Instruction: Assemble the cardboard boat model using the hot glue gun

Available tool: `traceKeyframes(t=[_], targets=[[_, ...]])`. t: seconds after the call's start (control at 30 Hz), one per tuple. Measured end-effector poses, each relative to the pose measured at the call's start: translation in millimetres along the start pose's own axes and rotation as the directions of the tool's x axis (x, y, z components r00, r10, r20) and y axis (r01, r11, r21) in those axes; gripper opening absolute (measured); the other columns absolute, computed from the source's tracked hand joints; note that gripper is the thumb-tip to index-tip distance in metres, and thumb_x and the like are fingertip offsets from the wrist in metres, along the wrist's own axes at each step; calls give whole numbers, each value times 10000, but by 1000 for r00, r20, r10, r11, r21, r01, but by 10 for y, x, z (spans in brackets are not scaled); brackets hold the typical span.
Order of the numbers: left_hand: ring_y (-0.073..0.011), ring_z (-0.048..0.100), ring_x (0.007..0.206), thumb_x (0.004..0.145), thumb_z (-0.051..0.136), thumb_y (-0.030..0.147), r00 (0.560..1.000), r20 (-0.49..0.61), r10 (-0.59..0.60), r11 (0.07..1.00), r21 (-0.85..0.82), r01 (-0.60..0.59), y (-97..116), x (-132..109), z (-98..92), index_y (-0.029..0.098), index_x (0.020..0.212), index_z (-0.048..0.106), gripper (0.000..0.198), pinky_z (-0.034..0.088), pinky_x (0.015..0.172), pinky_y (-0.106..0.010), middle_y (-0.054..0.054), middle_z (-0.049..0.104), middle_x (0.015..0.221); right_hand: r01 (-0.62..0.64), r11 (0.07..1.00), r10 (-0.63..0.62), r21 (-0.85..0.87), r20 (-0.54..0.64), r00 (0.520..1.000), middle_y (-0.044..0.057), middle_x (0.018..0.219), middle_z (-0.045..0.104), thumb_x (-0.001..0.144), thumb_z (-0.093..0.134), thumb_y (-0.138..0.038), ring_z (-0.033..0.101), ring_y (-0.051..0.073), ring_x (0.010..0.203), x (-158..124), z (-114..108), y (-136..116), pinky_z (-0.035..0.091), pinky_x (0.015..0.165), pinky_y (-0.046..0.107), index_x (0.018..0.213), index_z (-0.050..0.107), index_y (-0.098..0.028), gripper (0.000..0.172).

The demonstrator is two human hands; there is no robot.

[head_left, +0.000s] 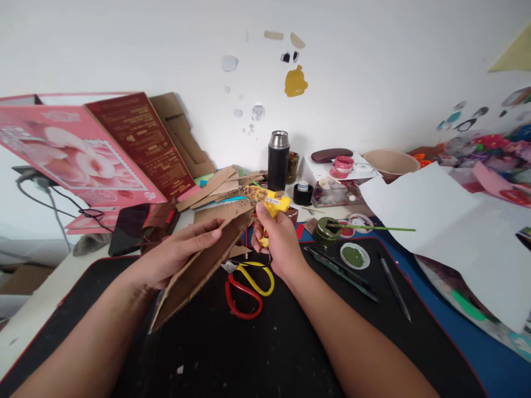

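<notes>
1. Red-and-yellow scissors (249, 284) are seen lying on the black mat (269, 354), just under both hands; they could be knocked if the cardboard were lowered.
2. The cardboard piece (199, 265) is held tilted by the left hand (174, 251), with the fingers laid nearly flat along it. A burn is judged possible, since the fingertips lie near the nozzle.
3. A yellow glue gun (272, 207) is gripped in the closed right hand (277, 240), by the cardboard's far edge.

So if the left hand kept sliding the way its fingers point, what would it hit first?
Probably the yellow glue gun in the right hand, just past the upper end of the cardboard piece the left hand holds; depth there is hard to judge.
</notes>
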State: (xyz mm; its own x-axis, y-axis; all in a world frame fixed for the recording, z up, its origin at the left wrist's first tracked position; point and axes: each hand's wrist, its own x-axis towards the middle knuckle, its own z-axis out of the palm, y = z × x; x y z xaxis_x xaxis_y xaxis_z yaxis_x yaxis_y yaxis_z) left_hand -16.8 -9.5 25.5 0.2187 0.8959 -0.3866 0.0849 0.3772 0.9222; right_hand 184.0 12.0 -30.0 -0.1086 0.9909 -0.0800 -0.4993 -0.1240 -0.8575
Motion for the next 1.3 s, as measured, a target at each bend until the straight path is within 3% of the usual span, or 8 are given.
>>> traceKeyframes(t=[0.2,0.37,0.5,0.67,0.77,0.87,1.17,1.3], targets=[[-276,780,859,680,938,610,1000,-2,-13,1000,-9,13,-59,35,51,206,1146,837,625,594,740,-306,-105,855,999,-27,1000,27,11,-28,999,-108,497,503,754,874,-649,463,70,342,-3,16,22,217,337,184,780,514,-240,545],[-270,781,866,780,866,652,997,59,56,998,-30,-54,-81,85,25,186,1294,784,698,589,772,-324,-137,841,1143,-42,998,45,55,-59,997,-112,479,490,737,897,-601,445,70,332,1,21,-8,206,327,185,771,520,-239,524],[-264,791,797,820,782,737,991,105,78,983,-176,-59,-121,177,-33,188,1293,783,724,599,662,-310,-146,819,1226,-14,996,24,87,-113,993,-115,474,482,747,892,-555,451,68,337,16,2,-16,218,326,176,743,508,-233,501],[-313,810,925,731,941,360,978,-17,210,910,-363,-201,-152,199,-19,200,1121,817,440,677,808,-392,-107,855,1091,31,989,-2,147,-197,980,-123,489,494,771,873,-497,430,61,339,53,-23,-9,222,323,172,783,534,-226,433],[-318,802,1036,641,918,109,978,11,207,897,-401,-186,-150,177,18,198,1107,820,484,670,906,-389,-90,859,1084,46,984,-5,173,-229,973,-125,487,483,761,877,-495,419,60,338,71,-28,-10,225,322,177,763,510,-231,452],[-303,780,1121,606,869,19,971,2,240,867,-449,-214,-138,169,57,199,1086,829,515,649,988,-384,-93,842,1183,39,985,3,169,-244,970,-122,488,485,770,872,-500,429,66,339,73,-17,-15,217,322,183,768,506,-235,451],[-252,735,1216,791,880,179,940,-131,315,745,-579,-331,-116,142,286,200,939,803,168,596,1086,-370,-68,836,1164,65,988,-16,139,-325,946,-120,490,483,776,861,-485,448,70,340,32,36,23,203,324,171,755,520,-229,427],[-266,692,1283,836,869,276,927,-247,284,707,-599,-376,-123,126,358,214,980,802,171,608,1063,-402,-54,821,1222,68,993,-37,99,-287,957,-108,484,480,806,840,-498,452,67,339,-9,76,94,228,330,171,695,488,-225,459]])
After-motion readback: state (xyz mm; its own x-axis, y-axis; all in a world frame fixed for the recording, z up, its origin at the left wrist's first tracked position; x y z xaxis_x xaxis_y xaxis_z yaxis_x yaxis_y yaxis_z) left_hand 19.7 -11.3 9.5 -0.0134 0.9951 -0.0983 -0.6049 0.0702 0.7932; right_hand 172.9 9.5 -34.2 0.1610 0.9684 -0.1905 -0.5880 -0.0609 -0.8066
